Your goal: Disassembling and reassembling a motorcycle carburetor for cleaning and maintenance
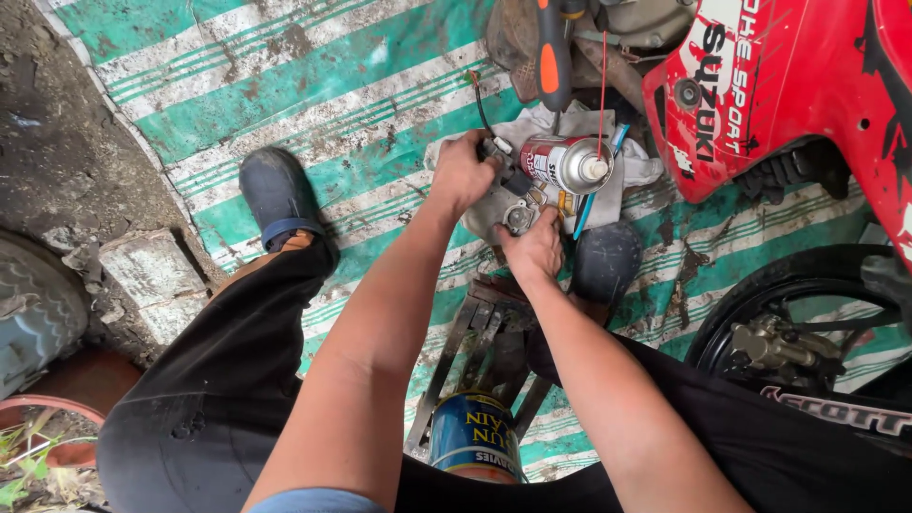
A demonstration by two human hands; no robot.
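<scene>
My left hand (463, 173) is closed around a small dark metal part (501, 157) with a thin wire running up from it. My right hand (533, 249) grips another small grey metal part (519, 218) just below it. Both hands work over a dirty white rag (622, 163) spread on the green and white striped mat (313, 85). A silver and red spray can (568, 163) with a thin red straw lies on the rag, touching the left hand's part. A blue-handled tool (597, 185) lies beside the can.
A red motorbike body (788, 85) stands at the right, its wheel and brake caliper (774, 344) below. A black and orange screwdriver (552, 52) sits at the top. My shoes (275, 195) rest on the mat. A blue tin (473, 435) stands between my legs, a tyre (33, 304) at left.
</scene>
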